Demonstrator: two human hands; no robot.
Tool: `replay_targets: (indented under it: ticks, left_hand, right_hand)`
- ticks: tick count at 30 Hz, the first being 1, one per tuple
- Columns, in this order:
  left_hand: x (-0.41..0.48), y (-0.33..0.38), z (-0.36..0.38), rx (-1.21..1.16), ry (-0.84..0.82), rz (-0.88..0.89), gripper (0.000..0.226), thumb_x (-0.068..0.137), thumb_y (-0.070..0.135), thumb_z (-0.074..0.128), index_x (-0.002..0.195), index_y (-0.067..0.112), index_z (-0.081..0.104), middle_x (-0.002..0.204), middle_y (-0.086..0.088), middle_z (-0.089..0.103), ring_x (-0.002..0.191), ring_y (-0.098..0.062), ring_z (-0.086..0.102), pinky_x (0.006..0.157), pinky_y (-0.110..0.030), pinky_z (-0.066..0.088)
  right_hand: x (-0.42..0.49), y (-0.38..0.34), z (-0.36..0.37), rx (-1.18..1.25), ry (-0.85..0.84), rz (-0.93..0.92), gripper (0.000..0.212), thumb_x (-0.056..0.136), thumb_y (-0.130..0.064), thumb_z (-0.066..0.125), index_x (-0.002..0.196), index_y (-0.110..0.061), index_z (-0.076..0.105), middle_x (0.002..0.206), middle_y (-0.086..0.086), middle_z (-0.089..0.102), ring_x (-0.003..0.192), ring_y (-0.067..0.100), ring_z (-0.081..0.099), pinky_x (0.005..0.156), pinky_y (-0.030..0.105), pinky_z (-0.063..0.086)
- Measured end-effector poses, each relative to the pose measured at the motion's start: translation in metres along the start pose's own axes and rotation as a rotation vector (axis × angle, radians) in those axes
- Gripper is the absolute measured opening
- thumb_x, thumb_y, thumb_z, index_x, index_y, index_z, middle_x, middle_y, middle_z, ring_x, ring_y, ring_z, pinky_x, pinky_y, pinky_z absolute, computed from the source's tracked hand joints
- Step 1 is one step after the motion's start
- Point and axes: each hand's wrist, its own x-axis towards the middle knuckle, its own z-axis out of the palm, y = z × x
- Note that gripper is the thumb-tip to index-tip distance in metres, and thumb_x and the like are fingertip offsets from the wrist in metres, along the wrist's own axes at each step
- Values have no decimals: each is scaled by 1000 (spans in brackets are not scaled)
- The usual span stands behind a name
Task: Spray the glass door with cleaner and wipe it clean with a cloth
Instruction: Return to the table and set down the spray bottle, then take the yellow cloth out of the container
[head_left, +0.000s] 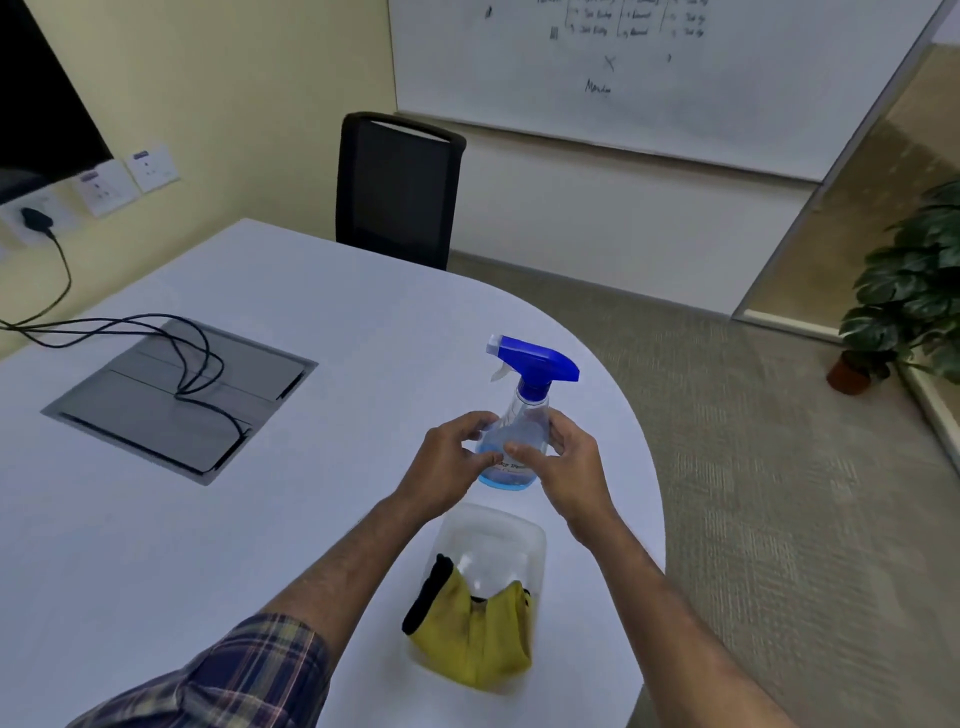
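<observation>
A clear spray bottle (523, 415) with a blue trigger head and blue liquid stands upright on the white table (270, 291) near its rounded right edge. My left hand (447, 462) curls around the bottle's left side. My right hand (571, 462) cups its right side, fingertips touching the front. Nearer to me, a yellow cloth (478, 634) with a black edge hangs over a clear plastic container (493, 535). A glass panel (852, 208) in a metal frame stands at the far right.
A grey cable hatch (130, 410) with black cables (197, 364) is set in the table at left. A black chair (397, 189) stands behind the table, below a whiteboard (675, 93). A potted plant (909, 296) sits on the carpet at right.
</observation>
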Motion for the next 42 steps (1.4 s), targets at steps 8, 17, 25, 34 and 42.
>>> replay_targets:
  ticks: [8,17,25,34,42]
  left_hand:
    - [26,-63,27,5,-56,-106,43,94,26,76,134,23,64,137,1,69,121,-17,65,109,-41,56]
    - [31,-88,44,-10,-79,-140,39,95,25,75,132,21,64,135,0,70,122,-19,67,107,-39,57]
    - [22,-92,45,-41,-62,-142,54,96,21,75,146,13,58,146,-6,65,133,-25,62,109,-44,55]
    - [-70,-79,32,39,167,-121,47,105,32,60,150,21,52,159,4,51,151,-14,42,124,-40,38]
    - [-131,-101,46,262,66,30,43,106,12,56,148,11,55,162,1,44,157,-18,27,126,-36,25]
  right_hand:
    - [24,62,16,-20,-26,98,41,86,-13,82,116,-36,65,118,-16,73,101,-10,69,72,3,51]
    - [30,92,18,-56,-32,136,41,85,-8,82,111,-36,67,111,-17,76,103,-6,70,75,5,53]
    - [24,84,19,-140,-58,170,54,86,-12,83,134,-17,59,134,3,67,123,18,64,105,37,55]
    - [-83,64,16,-510,4,122,44,92,-35,74,133,-30,60,123,-12,68,112,4,63,98,33,54]
    - [-82,88,45,-1290,-622,51,54,98,-38,60,141,-10,44,135,14,60,123,34,57,106,42,40]
